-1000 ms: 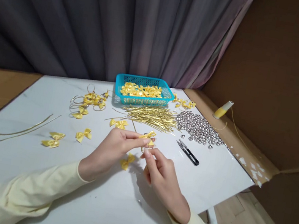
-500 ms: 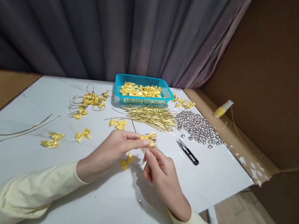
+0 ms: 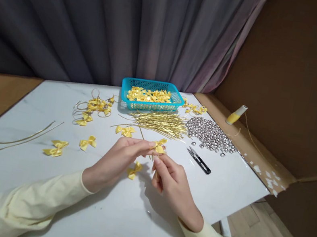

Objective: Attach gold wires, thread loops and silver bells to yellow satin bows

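Between my fingertips, above the white table (image 3: 83,211), is a yellow satin bow (image 3: 159,146). My left hand (image 3: 119,156) pinches the bow's left side between thumb and fingers. Just below and to the right, my right hand (image 3: 172,180) is closed, its thumb and forefinger pinching a thin gold cord (image 3: 154,152) at the bow. What the curled lower fingers hold is partly hidden. Under my hands lies another yellow bow (image 3: 134,170). More loose bows, such as one at the left (image 3: 55,148), lie flat on the table.
A blue basket (image 3: 150,109) of yellow bows stands at the back. Before it lie gold cords (image 3: 160,123), silver bells (image 3: 209,133) and black thread snips (image 3: 199,160). Bows with cord loops (image 3: 97,105) are back left. A yellow thread spool (image 3: 235,115) stands at right.
My left thumb has shifted left off the middle of the bow, so more of the bow shows. My right hand has stayed nearly in place.
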A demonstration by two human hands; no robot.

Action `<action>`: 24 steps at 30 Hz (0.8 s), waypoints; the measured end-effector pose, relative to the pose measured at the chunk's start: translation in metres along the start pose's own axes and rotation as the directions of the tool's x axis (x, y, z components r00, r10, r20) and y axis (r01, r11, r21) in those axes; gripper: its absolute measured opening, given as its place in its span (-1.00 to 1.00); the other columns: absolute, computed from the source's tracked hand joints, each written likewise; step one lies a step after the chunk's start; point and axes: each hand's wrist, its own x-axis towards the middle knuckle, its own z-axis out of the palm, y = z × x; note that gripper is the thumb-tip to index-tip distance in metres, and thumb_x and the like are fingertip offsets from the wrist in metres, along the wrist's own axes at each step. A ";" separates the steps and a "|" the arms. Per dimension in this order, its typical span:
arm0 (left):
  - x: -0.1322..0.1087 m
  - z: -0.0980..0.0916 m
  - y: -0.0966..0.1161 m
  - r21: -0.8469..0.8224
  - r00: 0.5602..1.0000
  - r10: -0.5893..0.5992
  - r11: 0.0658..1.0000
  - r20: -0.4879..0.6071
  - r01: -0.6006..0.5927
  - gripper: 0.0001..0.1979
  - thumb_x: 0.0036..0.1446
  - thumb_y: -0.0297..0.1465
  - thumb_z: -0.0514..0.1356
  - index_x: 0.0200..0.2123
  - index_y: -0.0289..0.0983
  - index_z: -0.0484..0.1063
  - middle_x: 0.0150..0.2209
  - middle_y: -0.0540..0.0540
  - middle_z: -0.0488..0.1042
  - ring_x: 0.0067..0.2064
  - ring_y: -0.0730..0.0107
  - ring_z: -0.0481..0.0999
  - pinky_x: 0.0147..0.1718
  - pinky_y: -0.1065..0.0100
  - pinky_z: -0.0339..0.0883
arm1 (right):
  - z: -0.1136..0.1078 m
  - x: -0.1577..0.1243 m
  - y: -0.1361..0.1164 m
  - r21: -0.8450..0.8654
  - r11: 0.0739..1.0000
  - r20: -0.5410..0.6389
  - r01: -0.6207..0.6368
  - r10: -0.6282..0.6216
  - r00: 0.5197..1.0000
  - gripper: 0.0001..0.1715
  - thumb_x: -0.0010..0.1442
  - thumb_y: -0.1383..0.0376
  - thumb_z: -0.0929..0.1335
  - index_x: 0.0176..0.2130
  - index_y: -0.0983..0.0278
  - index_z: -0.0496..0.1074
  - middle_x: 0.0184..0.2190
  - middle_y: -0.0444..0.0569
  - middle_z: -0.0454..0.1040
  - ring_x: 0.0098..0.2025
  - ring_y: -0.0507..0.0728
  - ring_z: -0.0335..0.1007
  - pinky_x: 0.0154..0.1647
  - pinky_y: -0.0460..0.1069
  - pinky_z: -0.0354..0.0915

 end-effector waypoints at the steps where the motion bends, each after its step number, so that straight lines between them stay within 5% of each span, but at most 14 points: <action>1: 0.000 0.000 0.000 0.007 1.000 0.005 1.000 0.011 -0.005 -0.77 0.04 -0.28 0.17 -0.46 -0.30 0.54 -0.41 -0.09 0.52 -0.33 0.34 0.41 -0.28 0.34 0.22 | 0.000 0.000 0.000 0.003 1.000 0.001 0.000 0.000 1.000 -0.67 0.25 0.13 0.17 -0.47 0.25 0.20 -0.76 -0.26 0.18 -0.72 -0.08 0.02 -0.66 -0.17 0.03; 24: 0.002 -0.007 0.003 0.349 0.987 0.160 0.925 0.011 -0.154 -0.76 0.05 -0.35 0.09 -0.57 -0.27 0.45 -0.48 0.00 0.46 -0.35 0.35 0.38 -0.36 0.42 0.22 | -0.006 0.000 -0.006 -0.093 0.996 0.023 0.011 -0.008 1.000 -0.63 0.26 0.14 0.17 -0.52 0.26 0.18 -0.74 -0.26 0.16 -0.69 -0.06 0.03 -0.61 -0.14 0.04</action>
